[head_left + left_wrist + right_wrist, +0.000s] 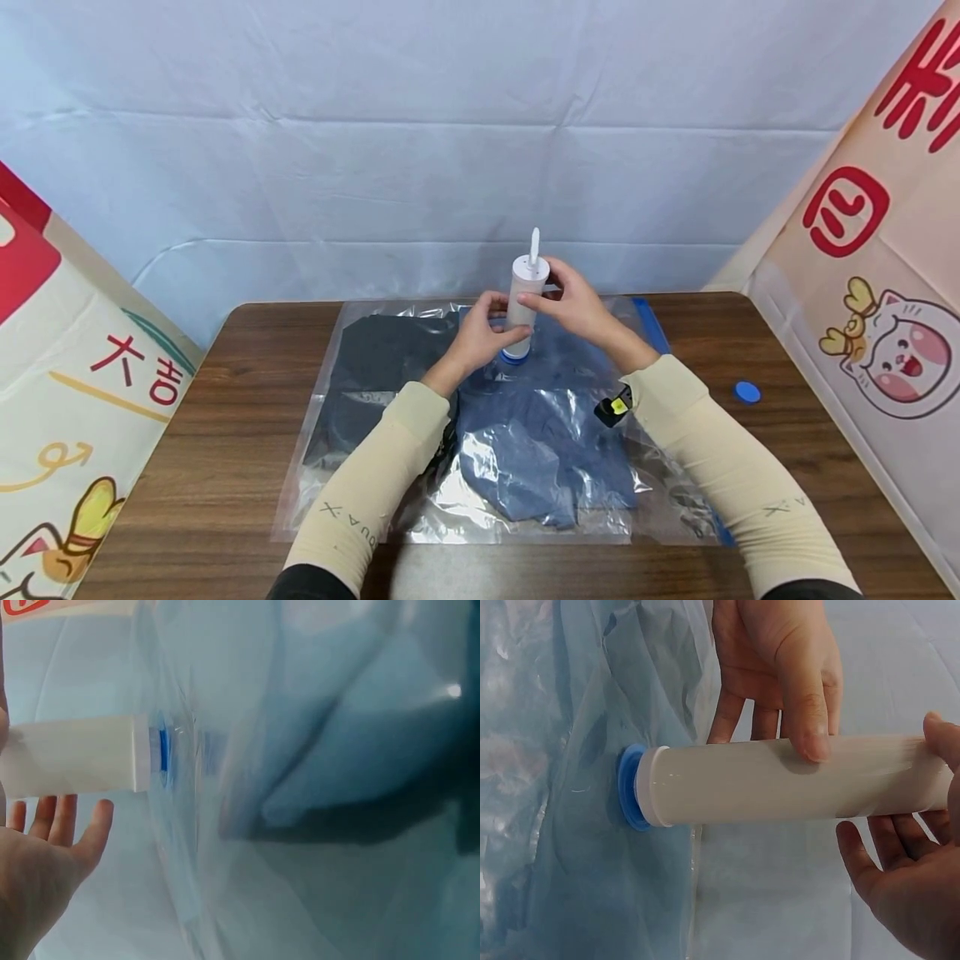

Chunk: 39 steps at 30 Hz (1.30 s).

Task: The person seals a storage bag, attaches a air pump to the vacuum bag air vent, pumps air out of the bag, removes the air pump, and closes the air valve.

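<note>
A white hand pump (521, 312) stands nearly upright on the blue valve (514, 357) of a clear vacuum storage bag (555, 442). My left hand (474, 335) holds the lower barrel, its thumb lying across it in the right wrist view. Higher up, my right hand (573, 304) grips the barrel just below the pump's top, thumb on the near side. A thin white handle (535, 242) sticks up from that top. Dark folded cloth (390, 358) and blue cloth (517, 467) lie inside the bag. In the left wrist view, the left fingers (94, 836) curve beneath the barrel.
The bag lies on a brown wooden table (217, 450), with a blue strip (652, 325) along its right edge. A round blue cap (747, 392) sits on the table at right. Pale cloth (420, 150) hangs behind; printed banners (862, 333) flank both sides.
</note>
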Motion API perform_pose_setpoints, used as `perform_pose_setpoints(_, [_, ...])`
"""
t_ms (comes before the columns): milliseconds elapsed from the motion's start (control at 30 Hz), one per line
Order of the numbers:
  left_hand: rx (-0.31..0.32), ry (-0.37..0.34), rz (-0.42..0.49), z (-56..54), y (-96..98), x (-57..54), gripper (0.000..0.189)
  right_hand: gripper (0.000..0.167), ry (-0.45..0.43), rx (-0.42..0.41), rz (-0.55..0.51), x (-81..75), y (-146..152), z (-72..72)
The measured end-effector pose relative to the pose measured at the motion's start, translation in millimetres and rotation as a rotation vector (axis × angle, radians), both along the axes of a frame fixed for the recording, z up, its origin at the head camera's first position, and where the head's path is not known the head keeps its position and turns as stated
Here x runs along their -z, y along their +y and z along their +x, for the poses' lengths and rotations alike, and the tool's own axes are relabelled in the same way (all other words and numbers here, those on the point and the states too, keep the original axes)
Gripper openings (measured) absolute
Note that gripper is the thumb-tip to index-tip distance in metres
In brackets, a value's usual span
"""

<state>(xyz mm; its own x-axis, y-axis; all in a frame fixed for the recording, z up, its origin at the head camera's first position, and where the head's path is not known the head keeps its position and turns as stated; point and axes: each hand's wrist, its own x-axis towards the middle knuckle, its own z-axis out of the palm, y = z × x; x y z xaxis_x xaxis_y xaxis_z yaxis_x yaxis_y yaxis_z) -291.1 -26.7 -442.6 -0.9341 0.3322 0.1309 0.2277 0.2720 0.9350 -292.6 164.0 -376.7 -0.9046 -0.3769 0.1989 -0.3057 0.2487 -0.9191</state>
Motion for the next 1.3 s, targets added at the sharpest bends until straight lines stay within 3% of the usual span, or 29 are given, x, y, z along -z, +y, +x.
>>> perform_pose_setpoints(233, [0.007, 0.003, -0.014, 0.3, -2.1, 0.4, 0.047, 0.054, -0.002, -0.027, -0.047, 0.4, 0.8, 1.7])
perform_pose_setpoints(667, [0.012, 0.033, -0.013, -1.0, 0.8, 2.5, 0.051, 0.055, 0.017, -0.018, -0.019, 3.2, 2.5, 0.0])
perform_pose_setpoints(1067, [0.001, 0.009, 0.025, 1.9, 2.7, 1.0, 0.052, 0.051, 0.042, -0.030, -0.030, 7.6, 1.7, -2.7])
perform_pose_setpoints(1300, [0.004, 0.005, 0.016, 1.7, 3.1, 0.3, 0.049, 0.057, 0.022, -0.036, -0.016, 7.2, 0.0, -0.3])
